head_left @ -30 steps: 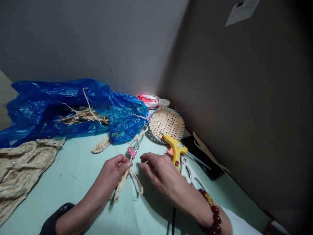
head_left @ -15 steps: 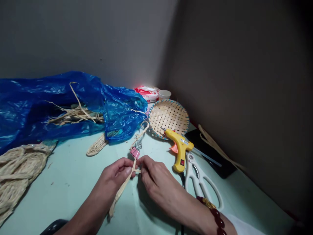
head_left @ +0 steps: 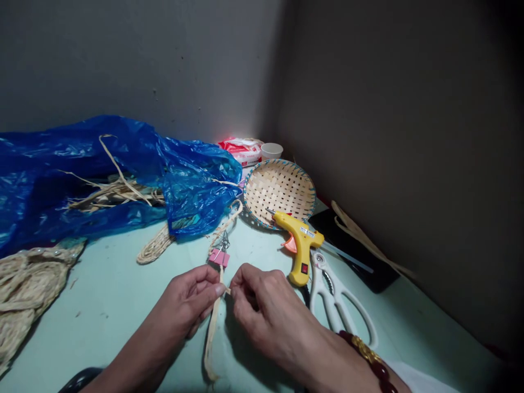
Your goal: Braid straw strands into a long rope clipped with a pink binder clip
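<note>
Just below a pink binder clip, my left hand pinches a pale dried-fibre strip between thumb and fingers. One end of the strip hangs down toward me over the table. My right hand is closed, its fingertips on a short side piece that sticks out to the right from the left thumb. The clip grips the work at the top, with its wire handles pointing away from me. Beyond it a braided cord runs up toward the blue bag.
A blue plastic bag with dried strips lies at left. Coiled woven pieces rest at the near left. A yellow glue gun leans at a round woven basket; white scissors lie right of my right hand.
The pink clip has turned and shifted slightly left and nearer. The strip's hanging end has swung right, more upright. Both hands stay close together; the whole view has shifted a little.
</note>
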A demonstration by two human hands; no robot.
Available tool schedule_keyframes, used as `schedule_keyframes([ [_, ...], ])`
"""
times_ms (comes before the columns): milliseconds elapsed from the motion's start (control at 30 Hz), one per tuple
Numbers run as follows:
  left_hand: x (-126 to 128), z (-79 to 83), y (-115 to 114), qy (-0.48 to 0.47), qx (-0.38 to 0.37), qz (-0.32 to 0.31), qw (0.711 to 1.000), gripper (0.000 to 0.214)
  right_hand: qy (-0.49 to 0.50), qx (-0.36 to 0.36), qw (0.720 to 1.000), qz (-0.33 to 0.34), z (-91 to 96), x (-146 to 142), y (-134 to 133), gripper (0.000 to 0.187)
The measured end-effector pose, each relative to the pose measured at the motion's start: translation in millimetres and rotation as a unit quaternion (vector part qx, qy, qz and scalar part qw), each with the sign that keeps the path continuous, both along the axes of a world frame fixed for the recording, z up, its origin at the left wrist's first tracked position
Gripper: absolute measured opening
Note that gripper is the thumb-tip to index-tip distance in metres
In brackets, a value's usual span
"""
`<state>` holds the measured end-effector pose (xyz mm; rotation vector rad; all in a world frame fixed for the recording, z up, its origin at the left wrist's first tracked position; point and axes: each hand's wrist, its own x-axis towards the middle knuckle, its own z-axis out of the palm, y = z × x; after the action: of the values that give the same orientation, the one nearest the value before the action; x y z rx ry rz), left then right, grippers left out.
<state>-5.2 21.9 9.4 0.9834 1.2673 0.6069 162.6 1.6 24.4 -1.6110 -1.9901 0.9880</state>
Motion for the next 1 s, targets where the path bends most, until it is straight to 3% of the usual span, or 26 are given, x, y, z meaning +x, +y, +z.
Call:
schedule_keyframes([
  [100,2,1.3,-2,0.028,0.018,0.000,0.999,0.024,0.014,0.011,1.000,0.003,-2.5,-3,-2,0.020],
  [267,3,4.1,-6,-0.011,0.026,0.019,0.999,0.020,0.005,0.043,0.998,0.044,0.6,-6,-12,0.018],
  [367,4,6.0,-8,-0.024,0.013,0.020,0.999,0.020,-0.060,0.135,0.982,0.117,-4.4,-9,-18,0.018],
  [467,4,6.4,-9,-0.035,0.003,0.037,0.999,0.025,-0.123,0.237,0.946,0.184,-14.5,-12,-20,0.019],
  [567,4,4.7,-9,-0.034,0.008,0.039,0.999,0.031,-0.108,0.266,0.934,0.213,-15.8,-11,-19,0.022],
  [633,3,3.6,-10,-0.032,0.012,0.036,0.999,0.030,-0.050,0.246,0.949,0.190,-9.1,-9,-16,0.014],
  [800,3,3.1,-12,-0.048,0.026,0.057,0.997,0.021,0.068,0.135,0.988,0.017,5.9,-3,-3,0.020],
  [933,8,2.9,-15,-0.074,0.053,0.046,0.995,0.017,0.128,0.023,0.990,0.048,0.3,-1,4,0.023],
  [1000,10,1.2,-17,-0.074,0.070,0.058,0.993,0.012,0.130,0.021,0.990,0.057,-4.6,0,7,0.021],
])
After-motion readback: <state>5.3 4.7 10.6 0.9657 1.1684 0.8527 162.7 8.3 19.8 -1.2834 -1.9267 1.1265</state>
